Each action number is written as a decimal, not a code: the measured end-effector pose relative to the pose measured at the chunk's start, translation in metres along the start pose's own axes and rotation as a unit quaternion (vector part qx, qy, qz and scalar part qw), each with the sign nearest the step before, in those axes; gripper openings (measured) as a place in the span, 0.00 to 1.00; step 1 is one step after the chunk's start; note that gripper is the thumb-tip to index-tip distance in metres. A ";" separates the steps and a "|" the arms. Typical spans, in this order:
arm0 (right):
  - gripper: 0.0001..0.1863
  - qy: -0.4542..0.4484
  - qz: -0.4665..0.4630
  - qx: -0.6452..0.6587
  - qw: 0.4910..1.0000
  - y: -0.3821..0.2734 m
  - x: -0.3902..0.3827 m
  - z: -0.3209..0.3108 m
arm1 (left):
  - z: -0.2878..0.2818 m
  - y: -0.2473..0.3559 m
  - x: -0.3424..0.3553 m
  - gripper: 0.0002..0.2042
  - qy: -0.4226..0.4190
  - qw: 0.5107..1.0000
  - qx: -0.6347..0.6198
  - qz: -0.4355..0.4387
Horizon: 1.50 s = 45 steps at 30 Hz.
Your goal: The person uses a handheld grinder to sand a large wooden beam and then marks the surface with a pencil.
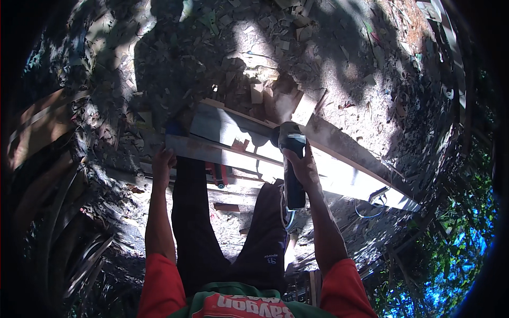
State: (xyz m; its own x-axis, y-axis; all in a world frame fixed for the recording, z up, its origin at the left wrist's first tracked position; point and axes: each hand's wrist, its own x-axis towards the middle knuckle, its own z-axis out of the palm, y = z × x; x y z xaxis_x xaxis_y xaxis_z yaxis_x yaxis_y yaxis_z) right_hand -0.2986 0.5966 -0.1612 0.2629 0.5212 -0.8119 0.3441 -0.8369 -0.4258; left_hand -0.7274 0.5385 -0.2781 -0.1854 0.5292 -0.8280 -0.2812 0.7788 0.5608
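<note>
My right hand (303,164) is wrapped around the body of a corded angle grinder (295,183). The grinder's head meets the long pale boards, and a haze of dust hangs just beyond it. My left hand (165,160) grips the left end of a narrow wooden plank (212,150), which runs rightward under the grinder. Behind that plank lies a wider board (212,123) with a raised wooden edge, and a small reddish wood scrap (239,145) rests on it. The grinder's disc is hidden from view.
A red tool or object (219,175) lies between my legs, near a brown wood offcut (227,207). Wood blocks (306,108) sit beyond the boards. A cord loop (377,200) hangs at the right end. Leaf litter covers the ground; dry fronds (45,127) stand left.
</note>
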 end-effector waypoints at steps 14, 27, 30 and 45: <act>0.39 0.058 -0.016 0.025 0.998 0.057 -0.004 -0.063 | -0.002 -0.001 0.001 0.27 0.011 1.000 -0.014 -0.013; 0.36 0.201 0.011 0.035 0.979 0.139 -0.010 -0.135 | -0.009 -0.009 0.010 0.24 0.034 0.999 -0.004 0.015; 0.35 0.154 0.028 0.297 0.942 0.148 -0.039 -0.137 | -0.022 -0.024 -0.016 0.15 0.148 0.950 0.148 0.232; 0.26 0.026 0.086 0.470 0.878 0.109 -0.108 -0.052 | 0.270 -0.070 -0.262 0.51 -0.387 0.830 0.377 -0.139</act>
State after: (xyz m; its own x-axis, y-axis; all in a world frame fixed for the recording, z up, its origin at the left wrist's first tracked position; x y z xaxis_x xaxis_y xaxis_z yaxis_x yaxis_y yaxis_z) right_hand -0.2421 0.4577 -0.0996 0.2874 0.3602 -0.8875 -0.5943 -0.6596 -0.4602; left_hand -0.4049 0.4366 -0.0991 0.5305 0.1249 -0.8384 0.5116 0.7415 0.4341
